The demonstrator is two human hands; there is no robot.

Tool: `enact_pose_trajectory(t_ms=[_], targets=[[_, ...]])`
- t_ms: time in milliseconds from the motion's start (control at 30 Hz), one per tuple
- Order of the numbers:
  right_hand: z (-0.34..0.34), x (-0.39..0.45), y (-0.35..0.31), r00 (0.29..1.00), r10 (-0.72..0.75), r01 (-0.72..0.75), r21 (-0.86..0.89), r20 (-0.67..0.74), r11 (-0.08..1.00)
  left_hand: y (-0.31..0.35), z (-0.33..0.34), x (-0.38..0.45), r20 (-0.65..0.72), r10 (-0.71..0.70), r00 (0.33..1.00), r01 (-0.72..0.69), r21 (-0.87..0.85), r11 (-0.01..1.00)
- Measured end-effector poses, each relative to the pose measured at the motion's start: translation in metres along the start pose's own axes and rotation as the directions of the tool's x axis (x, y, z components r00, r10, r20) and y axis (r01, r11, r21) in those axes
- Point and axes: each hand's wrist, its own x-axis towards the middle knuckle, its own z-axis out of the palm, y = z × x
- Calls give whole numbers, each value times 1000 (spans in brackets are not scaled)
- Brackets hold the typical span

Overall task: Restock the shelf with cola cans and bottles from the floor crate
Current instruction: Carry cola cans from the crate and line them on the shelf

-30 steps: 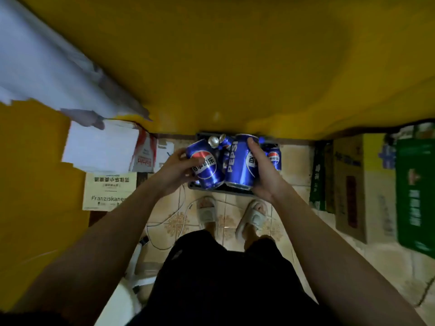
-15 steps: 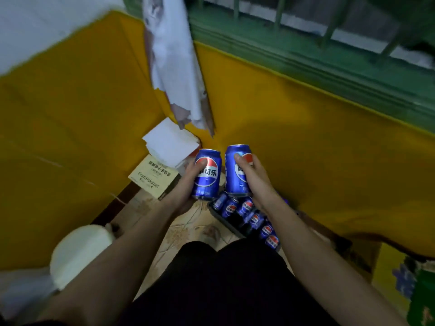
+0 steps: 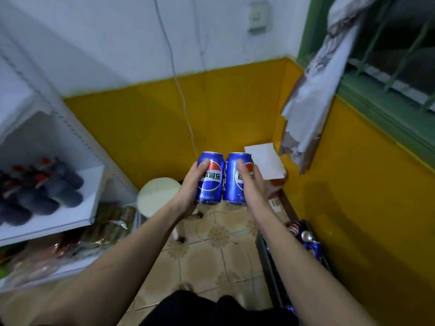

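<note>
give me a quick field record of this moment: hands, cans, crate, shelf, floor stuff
left hand: grips the left can, upright
right hand: grips the right can, upright
cans: blue cola cans, side by side, held in the air above the floor
crate: dark, on the floor at lower right, more blue cans inside
shelf: white, at left, with dark bottles lying on it, blurred
below shelf: packets, blurred
floor: patterned tiles, white round stool
</note>
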Motion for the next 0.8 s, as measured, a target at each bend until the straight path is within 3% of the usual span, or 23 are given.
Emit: enact_pose_trajectory(t_ms=[233,467,633,800], targets=[[118,-30,-21,962,-62,68,-15,265,998,51,-89,-68,-225,163,961,-171,-19,985],[267,-104,9,882,-62,89,-35,468,995,72,-215,-181,-459,262,849,-303,-17,953],[373,-183,56,790,9,76,-113,613,991,72,-307,-288,-660,278,698,-369,1,930],[469,-247,78,648,62,96,-162,759,982,77,-383,-372,-800,301,518,-445,49,894]])
